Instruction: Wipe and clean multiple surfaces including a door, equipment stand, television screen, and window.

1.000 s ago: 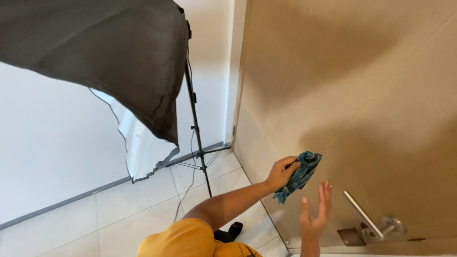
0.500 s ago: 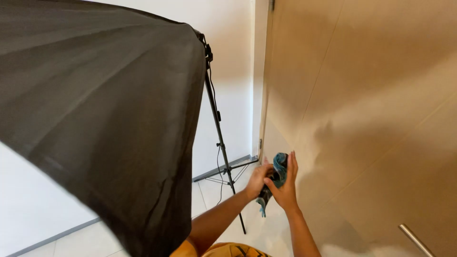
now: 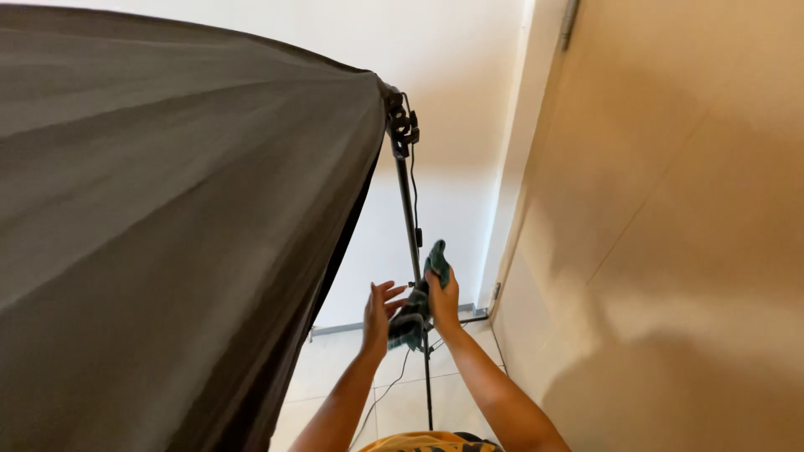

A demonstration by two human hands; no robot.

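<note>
Cloth (image 3: 416, 314) in right hand (image 3: 441, 299), against left fingers (image 3: 387, 295).

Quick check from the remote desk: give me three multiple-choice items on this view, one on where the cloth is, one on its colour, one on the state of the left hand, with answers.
1. Where is the cloth?
A. On the floor
B. Against the light stand's pole
C. Hung on the door

2. What colour is the cloth?
A. Teal
B. Red
C. White

3. How is the left hand?
A. Fist closed on the cloth
B. Out of view
C. Open, fingers spread beside the cloth

Answers:
1. B, the right hand presses the cloth to the pole, beside the dark softbox.
2. A, it shows blue-green against the white wall.
3. C, its fingers are splayed next to the cloth, gripping nothing.
</note>
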